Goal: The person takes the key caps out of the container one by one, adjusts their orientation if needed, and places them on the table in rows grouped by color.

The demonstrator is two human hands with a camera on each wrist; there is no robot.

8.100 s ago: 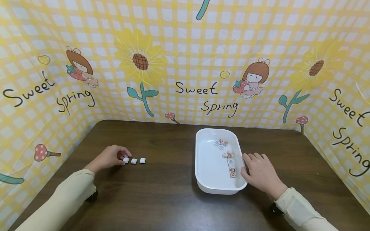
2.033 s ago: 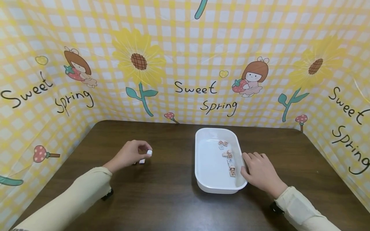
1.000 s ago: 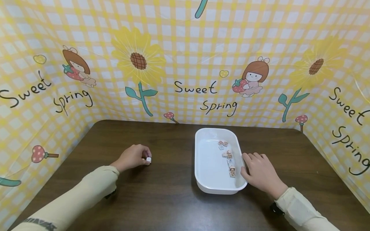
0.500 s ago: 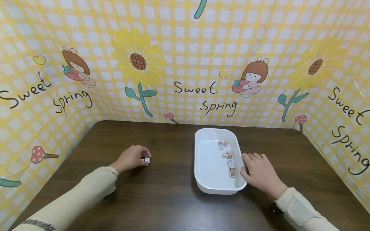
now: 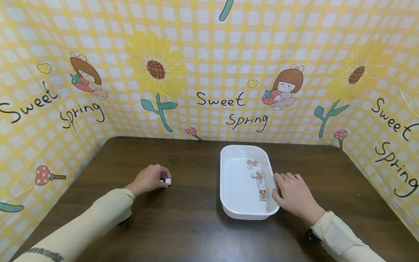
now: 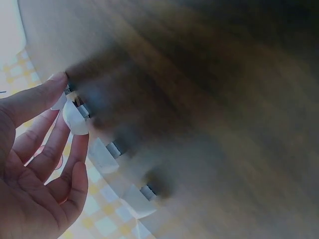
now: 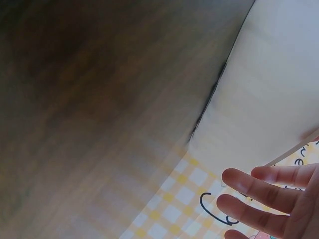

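My left hand point(image 5: 148, 179) pinches a small white square plastic keycap-like piece point(image 5: 168, 181) between thumb and index finger, the other fingers loosely bent; the piece sits on the dark brown wooden desk point(image 5: 190, 207), well to the left of the white rounded-rectangular tub point(image 5: 240, 196); its pale face turns upward, and being about square from above, it shows me no clear long axis; seen from my left wrist, more white pieces point(image 6: 103, 157) stand in a line with it, grey parts showing on their desk side; the line's long axis points toward the tub, and the pinched piece is at the end nearest the tub.

My right hand point(image 5: 296, 196) rests at the tub's right rim, fingers relaxed and apart, gripping nothing; how firmly it presses there I cannot tell.

The tub's own long axis runs away from me; along the right side of its floor lie small white and brown square pieces point(image 5: 263, 196), a few grouped toward the tub's far end, others in an uneven file running toward me; behind the tub hangs a yellow-and-white checked cloth point(image 5: 216, 54) printed with flowers and "Sweet Spring".
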